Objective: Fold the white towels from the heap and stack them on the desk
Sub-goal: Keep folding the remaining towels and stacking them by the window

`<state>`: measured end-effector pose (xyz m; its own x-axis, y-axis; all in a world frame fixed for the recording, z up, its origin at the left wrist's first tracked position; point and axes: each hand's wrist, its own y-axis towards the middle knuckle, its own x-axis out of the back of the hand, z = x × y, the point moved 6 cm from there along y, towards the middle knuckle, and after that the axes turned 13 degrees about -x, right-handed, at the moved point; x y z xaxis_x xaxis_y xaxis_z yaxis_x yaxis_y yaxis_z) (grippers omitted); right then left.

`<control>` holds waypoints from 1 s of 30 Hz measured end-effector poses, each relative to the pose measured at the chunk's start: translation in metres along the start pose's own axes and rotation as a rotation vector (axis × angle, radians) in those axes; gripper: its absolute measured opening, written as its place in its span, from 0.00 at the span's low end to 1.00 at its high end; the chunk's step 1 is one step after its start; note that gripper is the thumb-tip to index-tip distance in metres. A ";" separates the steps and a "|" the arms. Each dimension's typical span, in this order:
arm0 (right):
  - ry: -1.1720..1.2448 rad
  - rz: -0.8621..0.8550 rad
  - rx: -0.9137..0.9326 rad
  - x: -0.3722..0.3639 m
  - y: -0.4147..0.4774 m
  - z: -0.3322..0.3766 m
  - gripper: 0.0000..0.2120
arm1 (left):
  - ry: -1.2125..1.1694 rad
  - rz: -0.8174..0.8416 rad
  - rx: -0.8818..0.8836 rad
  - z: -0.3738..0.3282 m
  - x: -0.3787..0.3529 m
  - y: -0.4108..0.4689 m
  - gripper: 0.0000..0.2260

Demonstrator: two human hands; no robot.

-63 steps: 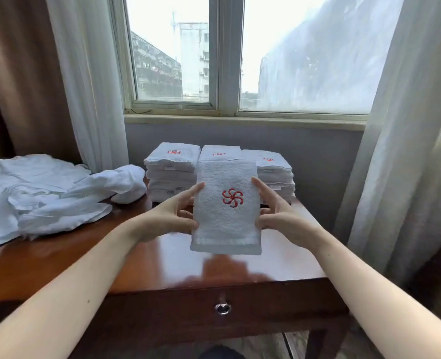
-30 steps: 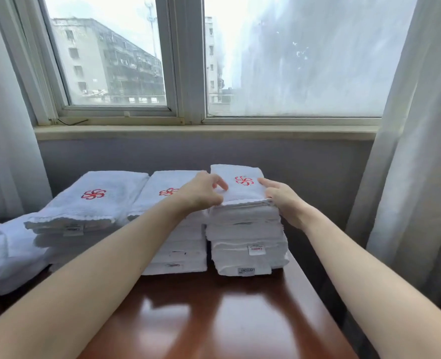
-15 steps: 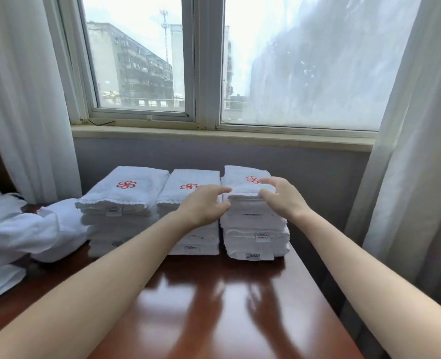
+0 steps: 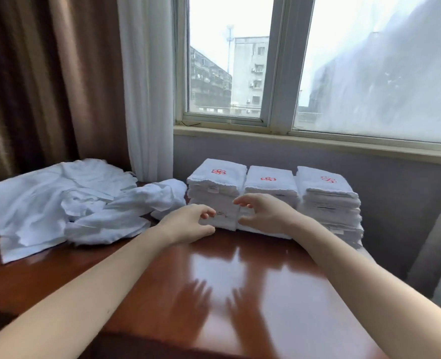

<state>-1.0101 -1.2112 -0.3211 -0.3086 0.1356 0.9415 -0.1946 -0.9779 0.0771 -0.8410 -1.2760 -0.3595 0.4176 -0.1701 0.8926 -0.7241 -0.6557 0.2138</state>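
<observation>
White cloth is held in neither hand: the left hand [image 4: 188, 225] and the right hand [image 4: 264, 213] are raised just in front of the folded towels, fingers loosely curled, nothing gripped. Whether the left fingertips touch the lower layers cannot be told. Three piles are ranged side by side behind them: the left stack [image 4: 217, 187], the middle stack [image 4: 268, 183] and the right stack [image 4: 328, 200], each topped by a red emblem. The heap [image 4: 58, 200] of unfolded towels lies further left, its nearest fold just beside the left stack.

With both hands empty, the fetching of the next towel is judged to be the step in hand. A single towel should be lifted from the top of the heap by a corner, so that the rest is not dragged along. It is best spread on the bare wood in front, with edges matched and the emblem kept outward.

The surface [image 4: 240, 286] is of glossy red-brown wood, in which both hands are mirrored. Beyond it, a grey wall, a pale sill [image 4: 318, 141] and a window [image 4: 227, 73] are seen, flanked by a sheer curtain [image 4: 147, 86] and a brown drape [image 4: 33, 73].
</observation>
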 end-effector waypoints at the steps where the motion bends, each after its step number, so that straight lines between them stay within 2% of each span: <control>1: -0.009 0.007 0.029 -0.007 0.001 0.017 0.24 | 0.007 -0.012 0.029 0.012 0.008 -0.013 0.23; 4: -0.040 0.027 0.110 -0.030 0.010 0.065 0.24 | 0.008 -0.036 0.098 0.048 0.030 -0.050 0.26; 12: -0.136 0.034 0.201 -0.092 0.047 0.146 0.23 | 0.203 -0.024 0.223 0.132 0.068 -0.100 0.23; 19: -0.297 0.123 0.182 -0.138 0.094 0.155 0.25 | 0.288 0.009 0.193 0.168 0.060 -0.079 0.24; 30: -0.563 -0.029 0.158 -0.151 0.131 0.150 0.18 | 0.289 -0.082 0.159 0.191 0.033 -0.047 0.21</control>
<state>-0.8492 -1.3840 -0.4040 0.2454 0.0991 0.9643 -0.0410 -0.9928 0.1124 -0.6887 -1.3911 -0.4161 0.2814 0.0884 0.9555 -0.5901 -0.7693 0.2450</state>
